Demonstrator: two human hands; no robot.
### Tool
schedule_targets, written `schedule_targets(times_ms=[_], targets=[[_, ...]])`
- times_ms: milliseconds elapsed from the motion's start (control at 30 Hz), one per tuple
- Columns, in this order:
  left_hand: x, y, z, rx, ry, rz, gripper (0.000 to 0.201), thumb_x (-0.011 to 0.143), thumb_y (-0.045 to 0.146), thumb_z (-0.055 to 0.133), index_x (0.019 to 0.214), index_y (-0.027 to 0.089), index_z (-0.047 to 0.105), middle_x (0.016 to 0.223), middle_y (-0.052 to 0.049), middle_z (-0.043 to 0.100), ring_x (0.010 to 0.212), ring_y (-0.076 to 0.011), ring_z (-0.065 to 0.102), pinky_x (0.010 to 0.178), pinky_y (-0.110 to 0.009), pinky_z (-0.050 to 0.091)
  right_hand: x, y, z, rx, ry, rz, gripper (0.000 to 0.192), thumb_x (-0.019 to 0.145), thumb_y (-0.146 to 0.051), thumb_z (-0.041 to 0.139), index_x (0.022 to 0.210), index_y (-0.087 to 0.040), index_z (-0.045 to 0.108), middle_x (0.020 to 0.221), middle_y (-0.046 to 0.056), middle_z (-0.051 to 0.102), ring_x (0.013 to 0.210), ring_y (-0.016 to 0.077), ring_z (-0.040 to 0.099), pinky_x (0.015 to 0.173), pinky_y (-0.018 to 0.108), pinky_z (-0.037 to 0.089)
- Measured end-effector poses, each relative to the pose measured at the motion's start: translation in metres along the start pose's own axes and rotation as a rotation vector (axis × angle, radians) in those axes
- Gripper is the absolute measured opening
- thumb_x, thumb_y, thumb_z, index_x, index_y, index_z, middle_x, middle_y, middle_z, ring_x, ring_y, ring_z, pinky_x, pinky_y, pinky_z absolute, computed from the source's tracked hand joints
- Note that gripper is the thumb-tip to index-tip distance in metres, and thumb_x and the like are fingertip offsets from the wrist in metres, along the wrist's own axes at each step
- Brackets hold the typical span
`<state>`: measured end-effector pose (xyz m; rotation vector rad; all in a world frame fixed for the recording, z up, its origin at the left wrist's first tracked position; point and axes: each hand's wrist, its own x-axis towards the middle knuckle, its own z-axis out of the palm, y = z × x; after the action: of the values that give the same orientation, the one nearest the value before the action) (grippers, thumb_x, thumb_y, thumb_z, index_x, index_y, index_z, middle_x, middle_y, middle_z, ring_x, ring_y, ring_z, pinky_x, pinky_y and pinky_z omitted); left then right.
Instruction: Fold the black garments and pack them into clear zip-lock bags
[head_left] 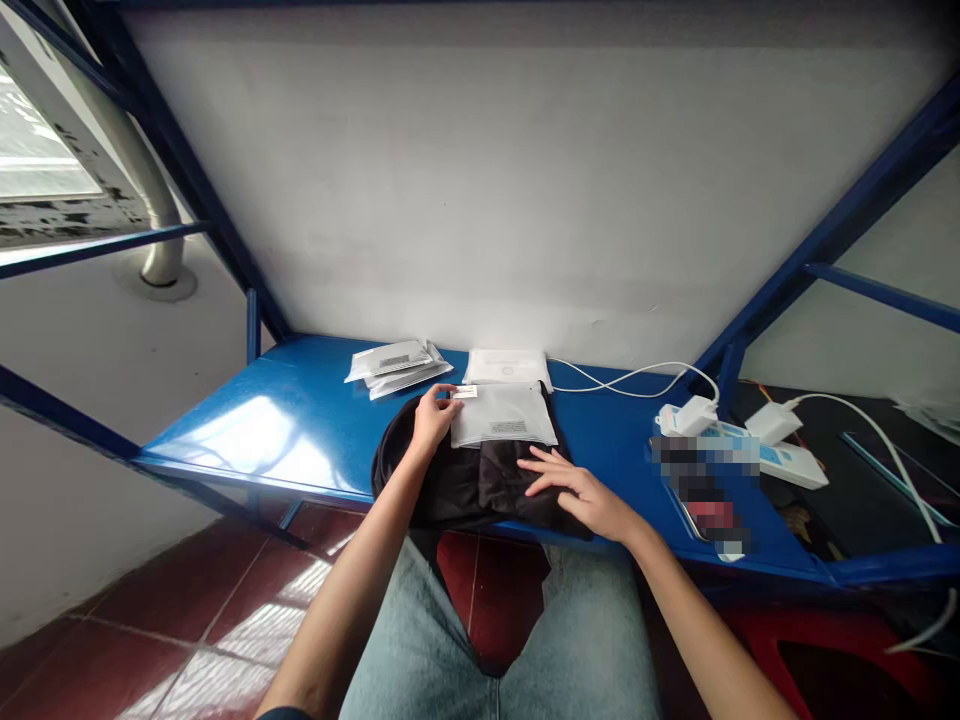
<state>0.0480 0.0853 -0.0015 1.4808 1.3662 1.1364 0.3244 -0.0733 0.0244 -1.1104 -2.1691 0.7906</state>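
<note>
A black garment (465,485) lies bunched on the blue table (300,420), hanging slightly over its front edge. A clear plastic bag (504,415) with a small label rests on top of it. My left hand (433,418) pinches the bag's upper left corner. My right hand (577,490) lies flat, fingers spread, on the garment just below the bag's right side.
A stack of clear bags (397,365) and a white packet (506,367) lie toward the wall. A power strip (780,455) with white chargers and cables sits at the right. Blue frame bars slant up on both sides. Red tiled floor lies below.
</note>
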Motion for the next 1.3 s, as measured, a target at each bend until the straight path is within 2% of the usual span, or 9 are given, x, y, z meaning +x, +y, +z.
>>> schedule_targets(times_ms=[167,267,400,600,733,833,967,1100,1300], targets=[[-0.008,0.007,-0.005,-0.078,-0.124,0.019,0.072,0.073,0.04,0.08,0.137,0.019,0.054,0.091,-0.005,0.075,0.081,-0.0219,0.071,0.073,-0.029,0.053,0.026,0.022,-0.014,-0.049,0.466,0.332,0.04,0.096,-0.035,0.05,0.132,-0.028,0.064,0.129,0.01,0.066,0.114,0.0273,0.064,0.106,0.05,0.048],[-0.014,0.014,-0.002,-0.108,-0.204,0.064,0.076,0.075,0.033,0.077,0.144,0.021,0.047,0.097,-0.006,0.075,0.084,-0.0227,0.073,0.07,-0.029,0.056,0.057,0.041,-0.018,-0.091,0.429,0.478,0.064,0.091,-0.05,0.061,0.149,-0.025,0.05,0.1,0.006,0.069,0.086,0.0239,0.067,0.088,0.043,0.055],[-0.003,0.027,0.006,-0.084,-0.129,0.138,0.07,0.081,0.024,0.07,0.147,0.023,0.046,0.111,-0.009,0.072,0.088,-0.0222,0.073,0.073,-0.031,0.058,0.099,0.062,-0.028,-0.089,0.419,0.422,0.057,0.091,-0.045,0.06,0.143,-0.021,0.056,0.08,0.0,0.065,0.071,0.0191,0.063,0.072,0.033,0.054],[0.068,0.057,0.027,0.236,0.067,0.38,0.059,0.093,0.011,0.05,0.15,0.026,0.046,0.162,-0.012,0.038,0.15,-0.0274,0.039,0.118,-0.047,0.04,0.163,0.088,-0.068,-0.244,0.459,0.372,0.044,0.098,-0.035,0.046,0.135,-0.02,0.064,0.098,0.007,0.068,0.087,0.0216,0.064,0.084,0.036,0.053],[0.107,0.046,0.052,0.728,-0.131,0.405,0.049,0.102,0.017,0.042,0.151,0.017,0.046,0.166,-0.021,0.032,0.157,-0.0327,0.026,0.122,-0.06,0.029,0.183,0.109,-0.076,-0.396,0.367,0.446,0.04,0.089,-0.024,0.061,0.127,-0.018,0.072,0.127,0.017,0.065,0.119,0.0347,0.059,0.104,0.053,0.046],[0.113,0.024,0.064,0.819,-0.304,0.358,0.049,0.104,0.032,0.048,0.15,0.015,0.048,0.166,-0.022,0.031,0.157,-0.0407,0.02,0.119,-0.072,0.023,0.188,0.113,-0.068,-0.504,0.29,0.46,0.046,0.092,-0.024,0.058,0.136,-0.019,0.068,0.157,0.021,0.043,0.146,0.044,0.035,0.117,0.065,0.027],[0.11,0.012,0.069,0.929,-0.454,0.315,0.055,0.107,0.041,0.037,0.157,0.017,0.038,0.169,-0.02,0.025,0.158,-0.0389,0.019,0.12,-0.072,0.019,0.197,0.114,-0.056,-0.534,0.093,0.426,0.061,0.104,-0.044,0.042,0.162,-0.028,0.035,0.173,0.008,0.021,0.158,0.032,0.019,0.126,0.049,0.021],[0.112,0.013,0.071,1.008,-0.512,0.26,0.061,0.108,0.047,0.029,0.161,0.019,0.03,0.172,-0.017,0.018,0.159,-0.037,0.016,0.122,-0.069,0.017,0.201,0.126,-0.046,-0.533,-0.085,0.517,0.075,0.1,-0.068,0.036,0.164,-0.031,0.027,0.175,0.008,0.012,0.16,0.0342,0.011,0.127,0.052,0.018],[0.113,0.005,0.076,1.062,-0.499,0.242,0.065,0.107,0.05,0.023,0.165,0.021,0.02,0.174,-0.012,0.009,0.161,-0.0327,0.008,0.125,-0.065,0.013,0.197,0.14,-0.035,-0.569,-0.108,0.569,0.075,0.101,-0.072,0.025,0.166,-0.036,0.016,0.176,0.004,-0.003,0.161,0.0288,-0.002,0.128,0.051,0.005]])
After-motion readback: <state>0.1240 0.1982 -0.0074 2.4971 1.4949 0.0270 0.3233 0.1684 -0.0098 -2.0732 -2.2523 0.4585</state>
